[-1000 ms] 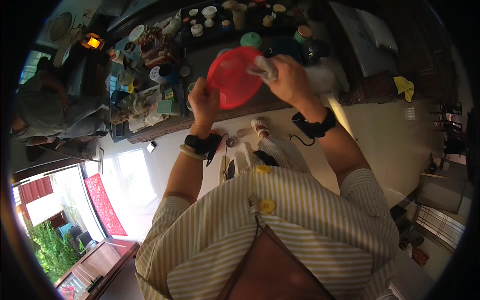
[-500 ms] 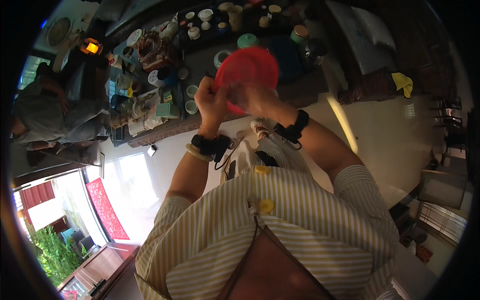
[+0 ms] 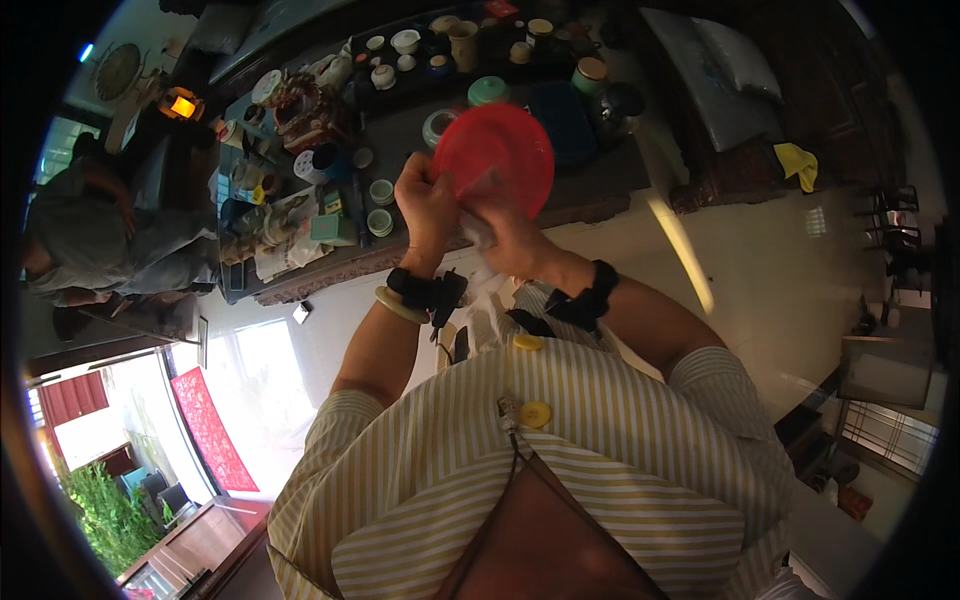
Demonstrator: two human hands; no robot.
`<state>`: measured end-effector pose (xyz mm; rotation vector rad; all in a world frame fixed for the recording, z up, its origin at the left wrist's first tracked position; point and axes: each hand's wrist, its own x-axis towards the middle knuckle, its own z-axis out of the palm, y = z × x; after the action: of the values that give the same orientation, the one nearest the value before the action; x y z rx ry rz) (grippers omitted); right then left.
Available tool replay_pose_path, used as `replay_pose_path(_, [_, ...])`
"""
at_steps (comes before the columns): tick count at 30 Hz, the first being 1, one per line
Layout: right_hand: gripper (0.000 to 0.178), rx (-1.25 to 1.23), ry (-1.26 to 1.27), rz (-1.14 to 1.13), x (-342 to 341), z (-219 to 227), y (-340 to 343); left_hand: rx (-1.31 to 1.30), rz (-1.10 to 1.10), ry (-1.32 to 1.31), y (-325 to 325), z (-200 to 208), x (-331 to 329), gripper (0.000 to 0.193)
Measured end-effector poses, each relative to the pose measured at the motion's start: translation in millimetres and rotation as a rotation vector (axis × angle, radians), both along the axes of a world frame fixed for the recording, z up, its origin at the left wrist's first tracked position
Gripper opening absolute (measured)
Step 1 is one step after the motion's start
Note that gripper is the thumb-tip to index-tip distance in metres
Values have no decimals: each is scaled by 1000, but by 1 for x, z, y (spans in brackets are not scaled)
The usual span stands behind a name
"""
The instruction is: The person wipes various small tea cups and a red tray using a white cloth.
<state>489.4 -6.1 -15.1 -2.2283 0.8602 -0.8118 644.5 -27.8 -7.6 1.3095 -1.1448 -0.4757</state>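
A round red plastic dish (image 3: 522,150), plate-like or a shallow basin, is held up in front of the table. My left hand (image 3: 425,205) is closed on its left rim, thumb toward the inner face. Across the dish's lower part lies my right hand (image 3: 508,235), its fingers closed on a thin whitish cloth or tissue (image 3: 478,232). Part of that cloth shows against the red surface and part hangs below the hand. Both wrists wear black strapped devices.
Behind the dish, a dark carved table (image 3: 400,110) bears cups, jars, a green lidded pot (image 3: 488,91), a brown carved ornament (image 3: 310,115) and a green box (image 3: 326,228). A seated person (image 3: 110,225) is at the left. A yellow cloth (image 3: 797,165) hangs at the right.
My right hand has come down and slightly toward me from the dish's middle, so more of the whitish cloth shows. My left hand keeps its hold on the rim.
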Motion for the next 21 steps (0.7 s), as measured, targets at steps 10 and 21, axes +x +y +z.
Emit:
replay_pose_path(10, [21, -524, 217, -43, -45, 32, -29, 364, -104, -41, -14, 2, 49, 22])
replay_pose_path(21, [22, 87, -520, -351, -82, 54, -71, 373, -359, 126, 17, 27, 8, 47])
